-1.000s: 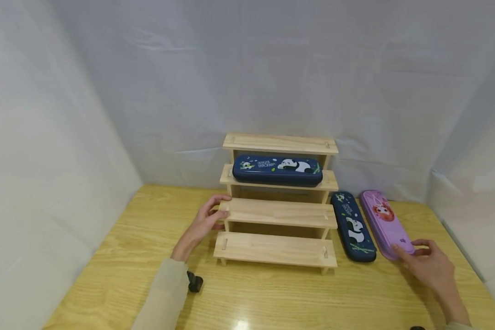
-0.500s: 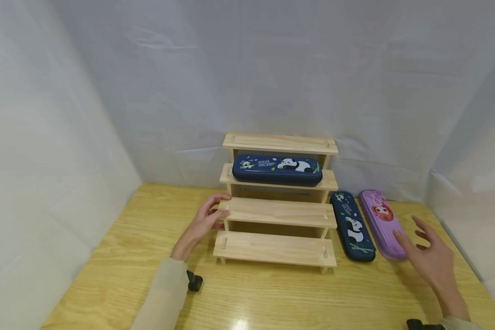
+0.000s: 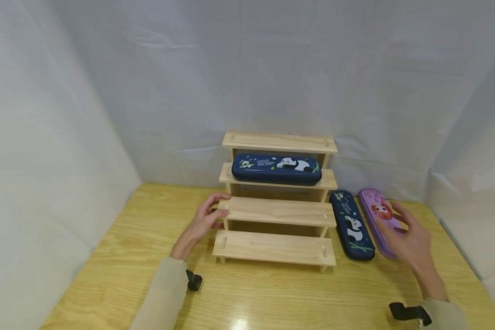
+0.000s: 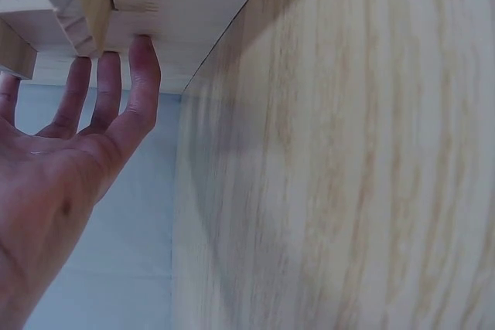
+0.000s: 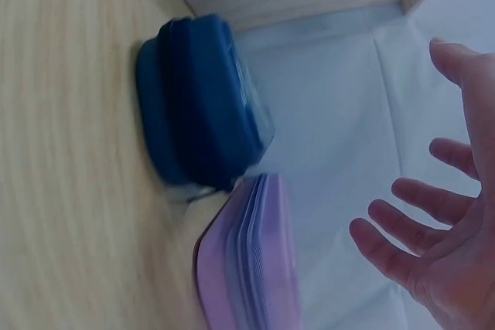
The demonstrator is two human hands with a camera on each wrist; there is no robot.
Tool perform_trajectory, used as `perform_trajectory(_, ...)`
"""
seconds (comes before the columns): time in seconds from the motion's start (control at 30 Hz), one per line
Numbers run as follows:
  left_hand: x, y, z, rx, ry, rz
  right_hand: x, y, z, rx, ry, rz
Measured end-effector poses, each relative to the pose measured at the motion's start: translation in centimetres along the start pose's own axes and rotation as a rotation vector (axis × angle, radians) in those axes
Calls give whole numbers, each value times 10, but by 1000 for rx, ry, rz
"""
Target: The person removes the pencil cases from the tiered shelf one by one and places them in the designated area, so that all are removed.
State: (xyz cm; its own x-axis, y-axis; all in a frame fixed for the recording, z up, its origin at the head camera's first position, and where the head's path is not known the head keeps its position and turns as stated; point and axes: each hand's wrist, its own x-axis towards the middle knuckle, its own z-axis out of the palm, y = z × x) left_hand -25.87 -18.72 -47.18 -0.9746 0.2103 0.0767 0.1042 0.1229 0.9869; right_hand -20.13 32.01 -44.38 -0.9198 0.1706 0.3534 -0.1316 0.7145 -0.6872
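Observation:
A four-tier light wooden display rack (image 3: 276, 211) stands on the table. My left hand (image 3: 202, 224) grips the left end of its second tier from the bottom; in the left wrist view, its fingers (image 4: 143, 90) reach the rack's side. A navy panda pencil case (image 3: 277, 168) lies lengthwise on the third tier. Right of the rack, another navy panda pencil case (image 3: 352, 224) and a purple pencil case (image 3: 373, 213) with a red-haired cartoon figure lie side by side. My right hand (image 3: 412, 240), fingers spread, hovers over the purple case, partly hiding it, and holds nothing.
The wood-grain table (image 3: 247, 298) runs back to a pale sheet wall (image 3: 272, 68), with more sheeting along both sides. Black camera mounts (image 3: 194, 280) are worn at both wrists.
My right hand has let go of the purple case's near end, lifted, and moved left and forward over it. My left hand stays on the rack.

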Motion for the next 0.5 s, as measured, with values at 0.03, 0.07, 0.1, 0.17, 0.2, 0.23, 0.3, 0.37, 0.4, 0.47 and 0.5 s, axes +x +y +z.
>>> perform_trajectory(0.03, 0, 0, 0, 0, 0, 0, 1, -2, 2, -3, 1, -5)
perform_trajectory(0.07, 0, 0, 0, 0, 0, 0, 3, -5, 3, 2, 4, -11)
perform_trajectory(0.1, 0, 1, 0, 0, -4, 1, 4, -7, 5, 0, 3, -20)
perform_trajectory(0.17, 0, 1, 1, -3, -8, 2, 7, -11, 8, -11, 1, -32)
perform_trajectory(0.2, 0, 2, 1, -5, -8, 1, 8, -14, 9, -17, -2, -33)
perform_trajectory(0.23, 0, 2, 1, -5, -11, 1, 10, -16, 10, -25, -10, -32)
perform_trajectory(0.3, 0, 3, 1, -4, -16, 2, 12, -21, 11, -37, -32, -26)
perform_trajectory(0.37, 0, 3, 1, -5, -14, 0, 15, -26, 13, -46, -53, -23)
perform_trajectory(0.4, 0, 3, 1, -3, -15, -2, 16, -29, 13, -47, -61, -21)
perform_trajectory(0.47, -1, 3, 1, -1, -12, -6, 18, -33, 16, -43, -65, -34)
perform_trajectory(0.5, -1, 2, 1, 1, -10, -8, 19, -35, 17, -40, -60, -46)
